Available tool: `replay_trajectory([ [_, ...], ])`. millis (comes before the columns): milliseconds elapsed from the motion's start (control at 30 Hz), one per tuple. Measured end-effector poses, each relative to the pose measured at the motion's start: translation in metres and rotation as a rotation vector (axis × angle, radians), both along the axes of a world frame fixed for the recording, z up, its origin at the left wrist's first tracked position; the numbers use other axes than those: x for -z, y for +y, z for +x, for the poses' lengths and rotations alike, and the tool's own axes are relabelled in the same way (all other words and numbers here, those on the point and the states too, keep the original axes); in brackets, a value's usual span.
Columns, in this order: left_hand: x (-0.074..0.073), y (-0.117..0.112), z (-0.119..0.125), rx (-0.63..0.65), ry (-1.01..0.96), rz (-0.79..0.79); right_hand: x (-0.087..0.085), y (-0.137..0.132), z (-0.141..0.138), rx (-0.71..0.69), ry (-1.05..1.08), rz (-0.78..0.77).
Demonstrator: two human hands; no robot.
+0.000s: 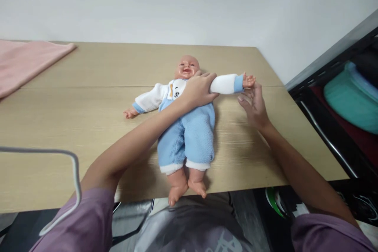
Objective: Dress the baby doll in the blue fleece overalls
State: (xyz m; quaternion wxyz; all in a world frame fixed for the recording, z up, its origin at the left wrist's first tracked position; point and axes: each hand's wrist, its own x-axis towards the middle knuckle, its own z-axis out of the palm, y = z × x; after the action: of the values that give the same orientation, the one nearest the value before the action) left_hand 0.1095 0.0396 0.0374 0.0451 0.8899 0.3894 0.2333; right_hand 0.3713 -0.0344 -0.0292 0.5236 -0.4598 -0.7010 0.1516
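A baby doll (186, 138) lies on its back on the wooden table (88, 126), its head toward the wall and its feet over the front edge. It wears a blue and white fleece outfit with an animal face on the chest. My left hand (198, 89) lies across the chest, its fingers wrapped round the upper part of the doll's sleeved arm (226, 84) on the right. That arm stretches straight out sideways. At its end my right hand (254, 104) is by the doll's small hand (249, 81), thumb and fingers apart; whether they touch it is unclear.
A pink cloth (29, 61) lies at the table's far left. A grey-white cable (75, 173) hangs in the left foreground. To the right of the table, a black rack (327, 134) holds a teal basin (352, 96). A pale wall (162, 4) stands behind the table.
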Motion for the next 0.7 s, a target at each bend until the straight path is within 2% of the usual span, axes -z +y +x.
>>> replay_trajectory([
  [133,0.009,0.012,-0.014,0.000,-0.289,-0.031,0.010,-0.005,-0.009,-0.017,-0.222,-0.088],
  [233,0.011,0.017,-0.024,-0.016,-0.500,-0.064,0.013,-0.012,-0.033,-0.143,-0.285,-0.176],
  [300,0.011,0.018,-0.031,-0.033,-0.604,-0.096,0.016,-0.015,-0.053,-0.243,-0.206,-0.251],
  [467,0.009,0.018,-0.049,-0.067,-0.877,-0.279,0.020,-0.007,-0.096,-0.461,0.200,-0.464],
  [700,0.011,0.025,-0.074,-0.046,-1.284,-0.480,0.001,0.011,-0.141,-0.459,0.421,-0.491],
])
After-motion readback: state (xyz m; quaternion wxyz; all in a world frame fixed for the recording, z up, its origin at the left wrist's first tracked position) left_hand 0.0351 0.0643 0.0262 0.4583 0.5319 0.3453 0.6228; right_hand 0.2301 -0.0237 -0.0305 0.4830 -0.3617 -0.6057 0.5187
